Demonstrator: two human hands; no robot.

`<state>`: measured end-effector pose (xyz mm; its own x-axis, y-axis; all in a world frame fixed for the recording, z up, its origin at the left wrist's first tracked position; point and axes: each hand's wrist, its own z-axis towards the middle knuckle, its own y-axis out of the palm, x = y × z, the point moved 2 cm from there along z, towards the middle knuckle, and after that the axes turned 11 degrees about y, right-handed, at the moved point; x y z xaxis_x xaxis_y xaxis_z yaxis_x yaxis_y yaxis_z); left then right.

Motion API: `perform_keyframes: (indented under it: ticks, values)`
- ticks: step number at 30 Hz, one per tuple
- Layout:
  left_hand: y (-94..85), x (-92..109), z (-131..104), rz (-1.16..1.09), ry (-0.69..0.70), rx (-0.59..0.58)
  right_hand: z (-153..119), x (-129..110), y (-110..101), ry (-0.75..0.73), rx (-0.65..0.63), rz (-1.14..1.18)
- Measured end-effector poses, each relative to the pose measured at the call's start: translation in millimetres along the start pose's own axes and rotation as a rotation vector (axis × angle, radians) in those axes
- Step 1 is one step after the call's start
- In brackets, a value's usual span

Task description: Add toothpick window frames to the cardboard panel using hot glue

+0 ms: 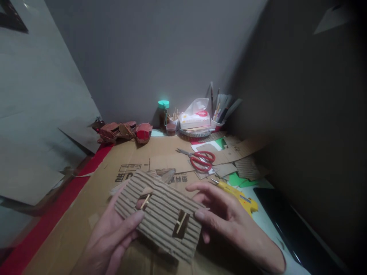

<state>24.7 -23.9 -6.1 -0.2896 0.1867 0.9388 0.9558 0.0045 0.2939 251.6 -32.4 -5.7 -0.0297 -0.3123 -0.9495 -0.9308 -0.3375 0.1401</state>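
Note:
A tilted piece of corrugated cardboard (162, 215) is held up in front of me, with two cut-out openings. A thin pale stick lies across each opening, one upper left (145, 201) and one lower right (181, 224). My left hand (114, 231) grips the left side, its thumb on the ribbed face and its fingers behind. At the right edge, my right hand (229, 219) pinches the piece with its thumb in front; the index finger is raised and bent. Beyond that hand lies a yellow glue gun (237, 194). Red-handled scissors (201, 159) rest farther back.
Printed cardboard (169, 151) covers the table. Reddish-brown cardboard shapes (126, 131) sit at the back left. A teal-lidded bottle (163, 112), a tissue pack (195, 119) and a cup of brushes (218, 124) stand by the wall. Cardboard scraps (246, 168) and a black panel (286, 225) lie right.

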Motion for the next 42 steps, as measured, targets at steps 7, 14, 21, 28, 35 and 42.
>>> perform_keyframes:
  ticks: [7,14,21,28,35,42]
  values:
    - [9.4,4,0,-0.118,-0.048,0.005,1,-3,4,-0.080,-0.066,0.086]
    - [5.4,-8,-4,-0.224,-0.091,0.097,3,-2,2,-0.059,-0.069,-0.010]
    - [16.8,-7,-9,-0.126,0.007,-0.049,-1,-2,8,-0.027,-0.129,0.008]
    - [27.6,-10,-12,-0.049,0.054,-0.021,-9,-11,13,-0.234,-0.013,-0.416]
    - [25.1,-17,-17,0.138,0.229,0.113,-6,-7,12,-0.175,0.067,-0.332]
    - [22.4,-16,-18,0.266,0.144,0.061,-4,-6,15,-0.151,0.050,-0.264]
